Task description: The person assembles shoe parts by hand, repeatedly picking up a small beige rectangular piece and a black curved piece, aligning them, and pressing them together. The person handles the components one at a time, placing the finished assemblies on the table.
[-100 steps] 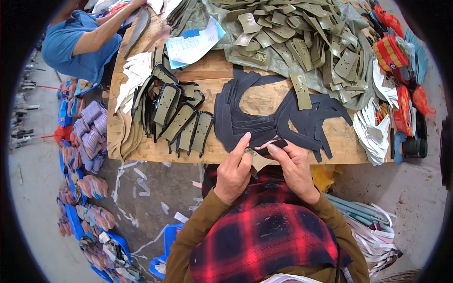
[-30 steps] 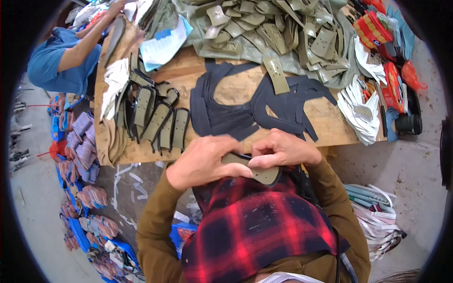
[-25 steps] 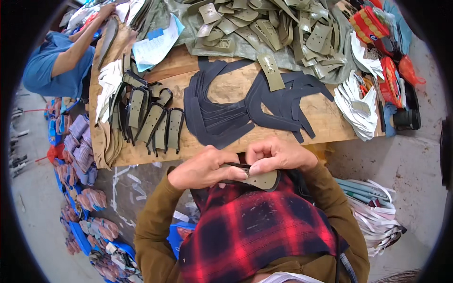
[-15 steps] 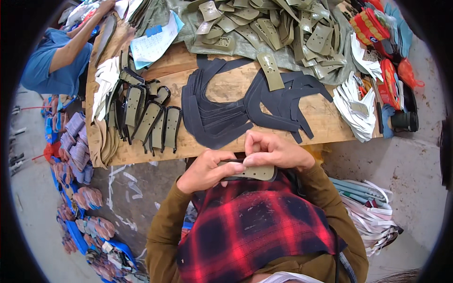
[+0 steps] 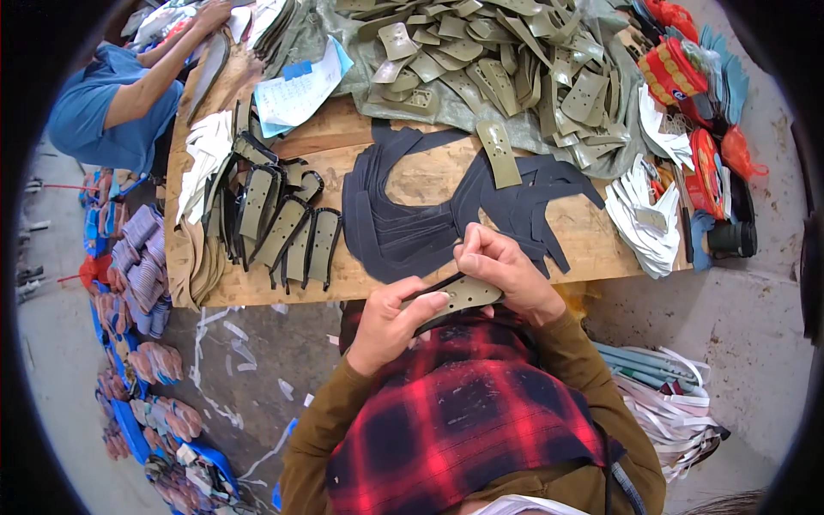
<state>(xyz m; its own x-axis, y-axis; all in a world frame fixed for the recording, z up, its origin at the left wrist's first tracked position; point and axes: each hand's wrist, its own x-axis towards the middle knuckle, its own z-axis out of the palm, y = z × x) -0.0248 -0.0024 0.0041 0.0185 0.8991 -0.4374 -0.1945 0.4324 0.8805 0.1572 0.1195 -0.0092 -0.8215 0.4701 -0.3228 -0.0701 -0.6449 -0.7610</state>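
Close to my lap, my left hand (image 5: 384, 324) grips an olive plate with small holes (image 5: 469, 294), its thumb pressed on the plate's face. A black strip (image 5: 436, 288) runs along the plate's upper edge toward my right hand (image 5: 517, 273). The right thumb and forefinger are pinched together on the strip's end, beside the plate's right end. Just past my hands, dark flat curved pieces (image 5: 390, 236) lie layered on the wooden table (image 5: 421, 182). A single olive plate (image 5: 499, 154) rests on top of them.
Olive plates with black edging (image 5: 287, 236) cluster at the table's left, beside white pieces (image 5: 204, 159). A large heap of olive plates (image 5: 506, 60) covers a grey sheet at the back. More white pieces (image 5: 644, 215) lie right. A person in a blue shirt (image 5: 112, 112) works far left.
My right hand has risen slightly and drawn the black strip up from the plate's edge. The plate now tilts, its right end higher. The whole view has shifted slightly.
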